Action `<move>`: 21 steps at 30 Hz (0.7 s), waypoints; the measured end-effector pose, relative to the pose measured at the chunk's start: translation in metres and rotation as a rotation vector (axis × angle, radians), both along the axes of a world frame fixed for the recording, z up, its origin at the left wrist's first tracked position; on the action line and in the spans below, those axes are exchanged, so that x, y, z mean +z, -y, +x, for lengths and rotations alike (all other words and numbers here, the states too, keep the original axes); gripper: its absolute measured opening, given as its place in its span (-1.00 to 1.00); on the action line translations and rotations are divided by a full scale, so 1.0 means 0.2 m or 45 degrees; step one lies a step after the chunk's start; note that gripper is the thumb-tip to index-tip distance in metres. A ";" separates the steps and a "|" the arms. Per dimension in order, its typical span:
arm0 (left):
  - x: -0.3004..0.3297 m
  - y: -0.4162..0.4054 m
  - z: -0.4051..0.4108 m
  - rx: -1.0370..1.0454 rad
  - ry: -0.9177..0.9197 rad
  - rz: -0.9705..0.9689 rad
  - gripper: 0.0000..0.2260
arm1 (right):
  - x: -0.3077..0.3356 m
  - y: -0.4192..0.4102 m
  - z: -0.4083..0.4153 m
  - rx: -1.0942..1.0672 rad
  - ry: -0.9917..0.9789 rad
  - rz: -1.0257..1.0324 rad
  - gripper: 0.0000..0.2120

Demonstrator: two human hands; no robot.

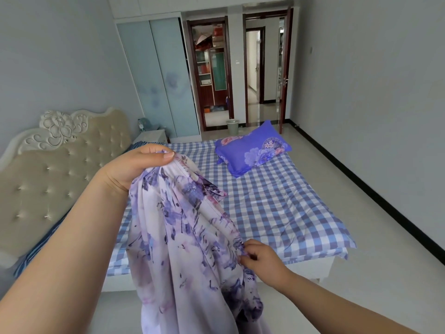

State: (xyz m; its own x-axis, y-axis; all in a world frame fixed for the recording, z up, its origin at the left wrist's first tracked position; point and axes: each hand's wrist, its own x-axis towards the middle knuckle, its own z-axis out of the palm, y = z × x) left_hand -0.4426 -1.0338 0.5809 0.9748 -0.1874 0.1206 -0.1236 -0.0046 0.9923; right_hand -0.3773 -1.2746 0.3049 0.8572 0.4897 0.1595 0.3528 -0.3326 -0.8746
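Head view shows the cloth [183, 237], pale fabric printed with purple flowers, hanging in the air in front of the person, above the near edge of the bed [277, 208]. The left hand [137, 167] grips its stitched edge high up, with the thumb on top and the fingers curled round a bunch of fabric, so the rest drops freely towards the floor. The right hand [261, 257], lower and nearer, pinches the same edge between thumb and fingertips. The hem runs in a slack line between the two hands. Holding it by one edge like this looks like a way to find a corner or an opening before spreading it out.

Beyond the cloth, the bed's blue-and-white checked sheet lies flat. A purple flowered pillow [252, 148] sits on the far right part of the bed, well apart from the cloth. A padded headboard [60, 169] stands on the left. Farther off are a pale blue wardrobe [159, 80] and a bin [232, 127] by the doorways.
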 end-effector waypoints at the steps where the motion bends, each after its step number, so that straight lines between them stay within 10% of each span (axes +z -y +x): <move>1: 0.00 -0.01 0.01 -0.027 0.000 0.005 -0.75 | -0.01 0.00 -0.02 -0.024 0.060 0.014 -0.67; 10: -0.02 -0.02 0.10 -0.110 -0.047 0.047 -0.55 | -0.06 -0.01 -0.06 -0.167 0.021 0.100 -0.87; 21: -0.03 -0.07 0.16 -0.140 0.062 0.190 -0.52 | -0.04 0.08 0.00 -0.415 -0.426 0.252 -0.66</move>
